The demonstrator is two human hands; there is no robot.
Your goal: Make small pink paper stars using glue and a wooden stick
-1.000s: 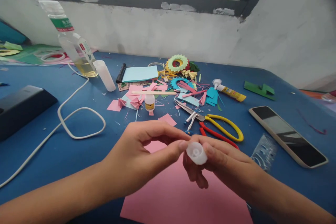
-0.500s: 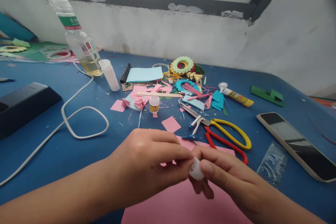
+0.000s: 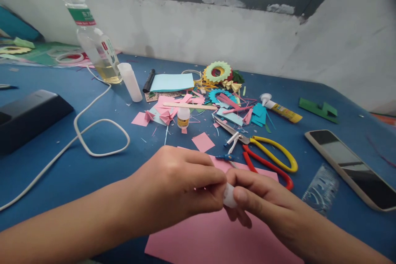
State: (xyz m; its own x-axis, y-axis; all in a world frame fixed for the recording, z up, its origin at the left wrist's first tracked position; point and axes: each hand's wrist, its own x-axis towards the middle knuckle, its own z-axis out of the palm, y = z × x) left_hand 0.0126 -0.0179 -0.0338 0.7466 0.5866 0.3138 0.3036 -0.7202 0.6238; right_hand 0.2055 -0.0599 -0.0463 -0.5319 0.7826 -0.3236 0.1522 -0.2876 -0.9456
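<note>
Over a large pink paper sheet (image 3: 216, 239), both hands meet at a small whitish, translucent cap-like piece (image 3: 229, 196). My left hand (image 3: 182, 181) pinches its left side, its fingertips partly hidden behind the curled fingers. On the other side, my right hand (image 3: 262, 198) grips the piece with thumb and forefinger, the lower fingers curled beneath. Just beyond lie scissors (image 3: 272, 144) with one yellow and one red handle, blades open. A small pink square (image 3: 203, 142) and a little white glue bottle (image 3: 183, 118) stand farther off.
Folded and cut paper scraps, a wooden stick (image 3: 190, 106) and a yellow glue tube (image 3: 286, 113) spread across the blue table. A tall bottle (image 3: 95, 45), white tube (image 3: 130, 82) and cable (image 3: 76, 132) are left; a phone (image 3: 349, 169) and clear stencil (image 3: 321, 187) right.
The view has shifted slightly, so the table things sit a little higher and to the right. Both hands stay together on the whitish piece, which has turned slightly.
</note>
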